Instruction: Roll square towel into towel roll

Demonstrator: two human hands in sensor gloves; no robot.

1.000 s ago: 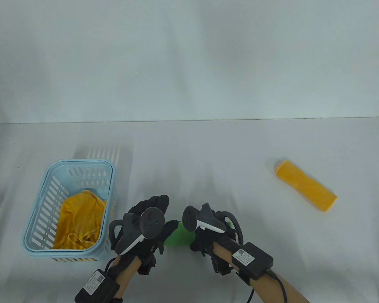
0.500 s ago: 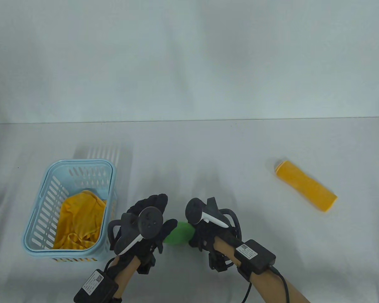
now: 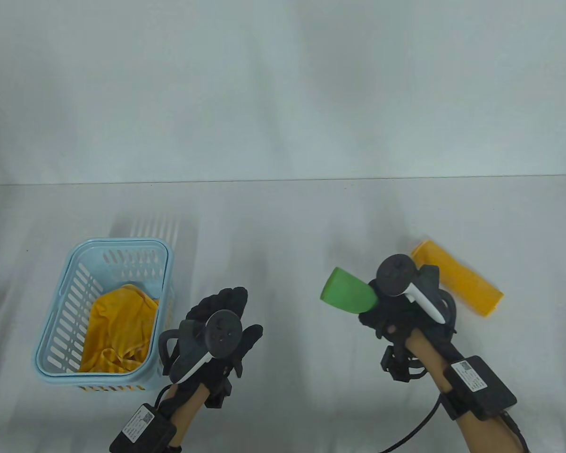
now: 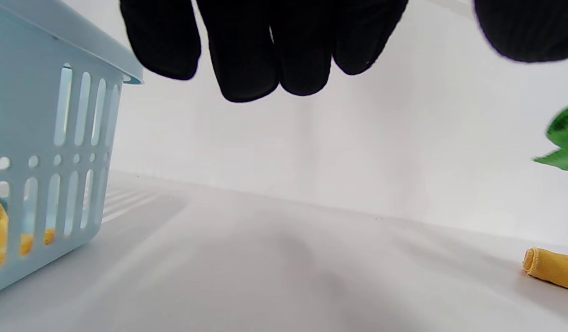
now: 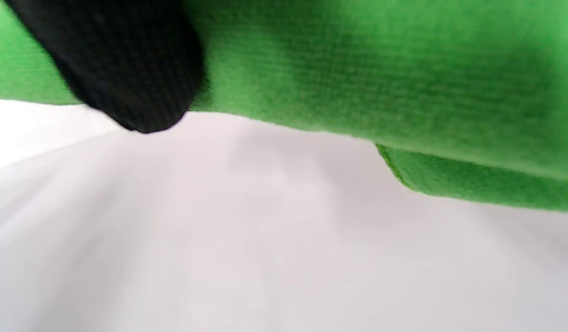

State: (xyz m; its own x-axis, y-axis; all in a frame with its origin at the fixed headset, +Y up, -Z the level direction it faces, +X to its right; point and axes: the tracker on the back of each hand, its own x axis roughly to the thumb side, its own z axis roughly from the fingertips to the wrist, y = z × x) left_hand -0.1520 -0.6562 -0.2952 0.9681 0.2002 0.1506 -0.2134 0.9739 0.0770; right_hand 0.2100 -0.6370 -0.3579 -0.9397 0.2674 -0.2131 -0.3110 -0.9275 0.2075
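A rolled green towel (image 3: 349, 295) is held above the table by my right hand (image 3: 396, 311), whose fingers curl round one end; the free end points left. Close up in the right wrist view, the green towel (image 5: 380, 78) fills the top of the frame with a gloved fingertip (image 5: 127, 78) on it. My left hand (image 3: 226, 321) hovers over the table near the front, fingers relaxed and holding nothing. In the left wrist view its fingers (image 4: 256, 46) hang loose, and the green towel (image 4: 565, 138) shows at the right edge.
A light blue basket (image 3: 52, 339) at the left holds crumpled yellow cloth (image 3: 118, 330). A rolled yellow towel (image 3: 462, 278) lies at the right, just behind my right hand, and the yellow roll (image 4: 551, 267) also shows in the left wrist view. White table (image 3: 283, 226).
My right hand lifted the green roll from between both hands and carried it right and further back, towards the yellow roll. My left hand let go and stayed in place.
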